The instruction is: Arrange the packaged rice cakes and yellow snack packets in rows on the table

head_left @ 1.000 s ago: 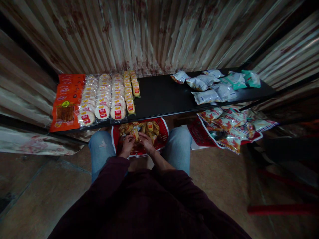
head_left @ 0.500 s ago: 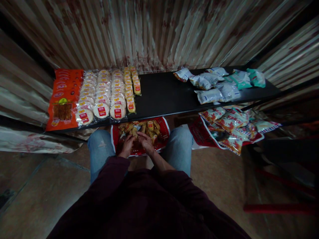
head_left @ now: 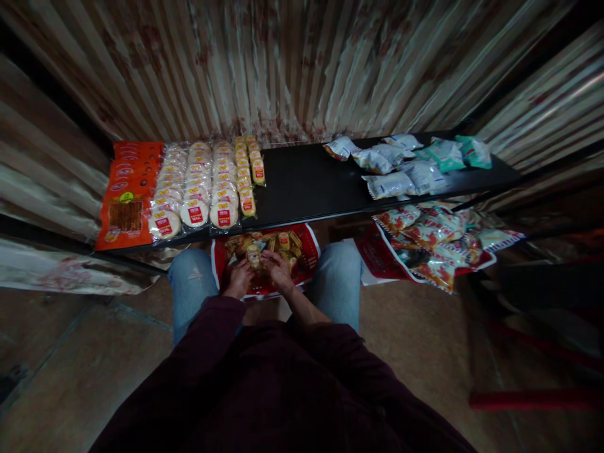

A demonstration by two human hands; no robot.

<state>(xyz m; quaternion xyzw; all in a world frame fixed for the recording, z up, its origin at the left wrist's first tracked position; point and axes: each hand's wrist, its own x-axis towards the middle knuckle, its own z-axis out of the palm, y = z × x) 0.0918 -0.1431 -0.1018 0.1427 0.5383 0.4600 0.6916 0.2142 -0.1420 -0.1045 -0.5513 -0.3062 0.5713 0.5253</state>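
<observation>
A small yellow snack in clear wrapping (head_left: 253, 255) is held up between my two hands, over an open red bag with a white edge (head_left: 309, 248). My left hand (head_left: 240, 279) has its fingers closed on the snack's left side. From the other side, the bent fingers of my right hand (head_left: 279, 272) press against its right edge. More wrapped yellow snacks (head_left: 284, 240) lie in the bag around and behind my fingers. The bag rests between my knees, and my fingertips are partly hidden in the dim light.
Above the bag runs a black shelf (head_left: 302, 182). On its left stand orange packets (head_left: 129, 195), rows of round white crackers (head_left: 194, 212) and yellow snack rolls (head_left: 246, 200). White and green packets (head_left: 389, 184) lie at its right. A second red bag holds chicken-print packets (head_left: 438, 228).
The wrapped snack between my hands has come up into clearer view, upright at my left fingertips. My right hand has stayed nearly in place. The whole view has shifted slightly.
</observation>
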